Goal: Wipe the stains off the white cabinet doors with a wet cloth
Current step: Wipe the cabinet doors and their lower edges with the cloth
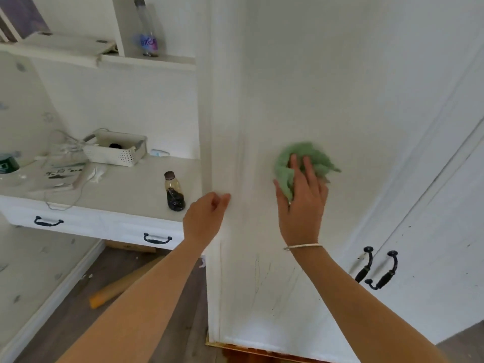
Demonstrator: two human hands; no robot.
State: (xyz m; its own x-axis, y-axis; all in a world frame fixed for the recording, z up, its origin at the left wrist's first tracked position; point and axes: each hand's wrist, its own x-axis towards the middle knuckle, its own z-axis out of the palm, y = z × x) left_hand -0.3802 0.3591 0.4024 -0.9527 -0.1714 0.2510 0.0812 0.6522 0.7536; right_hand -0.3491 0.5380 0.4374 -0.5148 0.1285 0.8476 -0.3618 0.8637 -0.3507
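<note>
left grip: fingers curled, back facing camera | right grip: fingers straight, palm away

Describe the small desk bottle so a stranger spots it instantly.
Find the white desk left of the cabinet door. The small bottle stands upright near its right end. Unlike the tall bottle on the shelf above, it holds dark contents.

Two forearms are seen bare down to the lower edge of the picture. A thin, pale, metallic-looking bangle is worn round the wrist of the right hand. The left hand and its wrist are shown bare.
</note>
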